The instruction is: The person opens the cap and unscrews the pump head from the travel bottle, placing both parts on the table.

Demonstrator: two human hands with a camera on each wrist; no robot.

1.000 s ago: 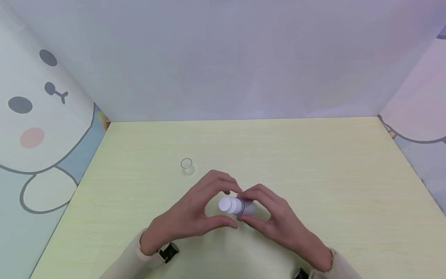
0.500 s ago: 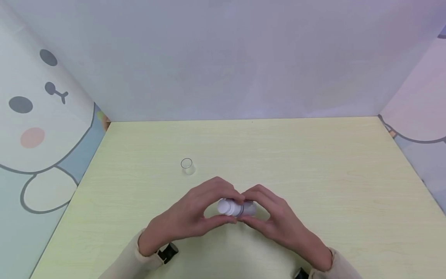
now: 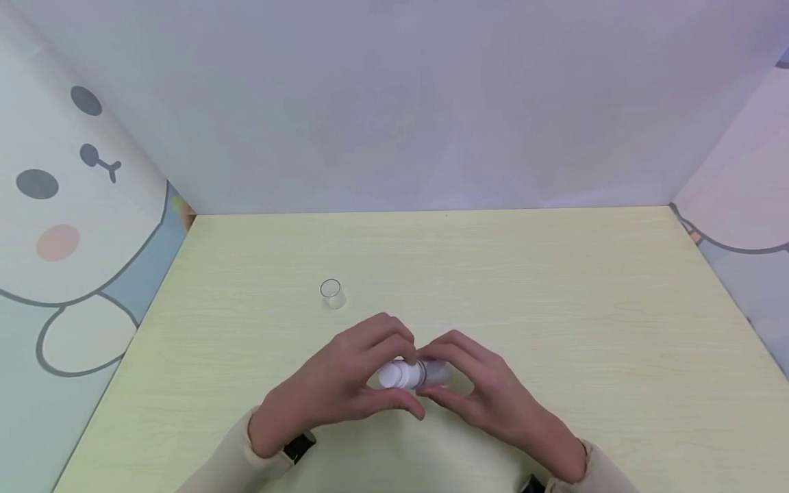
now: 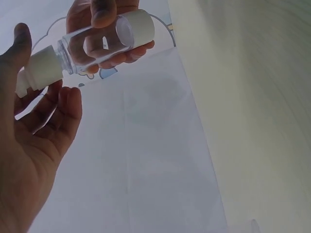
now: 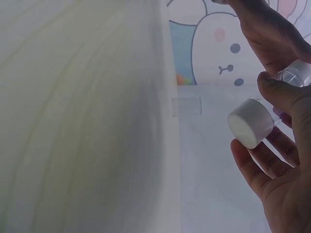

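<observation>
My right hand (image 3: 496, 387) grips the clear body of a small bottle (image 3: 436, 372) between thumb and fingers, above the tabletop. The bottle lies tilted, with a white pump-like top (image 4: 43, 69) towards my left hand and a wide white base (image 5: 250, 124). My left hand (image 3: 339, 380) is around the white top. Its fingers touch or nearly touch the top, while the thumb stands apart from it in the head view. A clear ring-shaped collar shows between top and body. Whether the top is loose I cannot tell.
A small clear cup (image 3: 333, 296) stands upright on the pale wooden table (image 3: 555, 287), beyond my left hand. A plain wall (image 3: 425, 103) rises at the table's far edge. Cartoon-printed panels (image 3: 123, 274) flank the table on both sides.
My left hand closed its thumb and fingers on the bottle's top, then the thumb came away again. The bottle has shifted slightly left and nearer. The cup has stayed put.
</observation>
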